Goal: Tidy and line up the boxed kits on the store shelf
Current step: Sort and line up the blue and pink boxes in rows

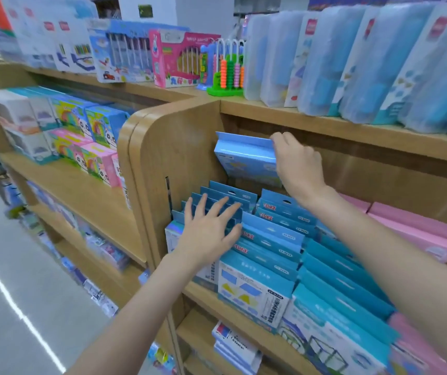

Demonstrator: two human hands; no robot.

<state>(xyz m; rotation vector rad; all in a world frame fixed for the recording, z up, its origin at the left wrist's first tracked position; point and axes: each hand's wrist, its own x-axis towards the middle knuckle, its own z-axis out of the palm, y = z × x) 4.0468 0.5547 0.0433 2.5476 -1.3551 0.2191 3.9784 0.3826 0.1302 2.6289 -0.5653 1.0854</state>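
Rows of blue boxed kits (268, 239) with hang tabs stand packed on the middle wooden shelf (233, 309). My left hand (208, 228) lies with spread, straight fingers on the tabs of the leftmost row. My right hand (298, 163) grips one blue boxed kit (246, 158) by its top right edge and holds it lifted above the rows, near the shelf's left wall. Pink boxes (417, 231) lie at the right of the same shelf.
A wooden side panel (168, 147) bounds the shelf on the left. The board above (352, 131) carries tall blue-and-white packs (352, 58) and a bead abacus (227, 69). Another shelf unit with boxed toys (62, 131) stands to the left, beside the aisle floor (14, 307).
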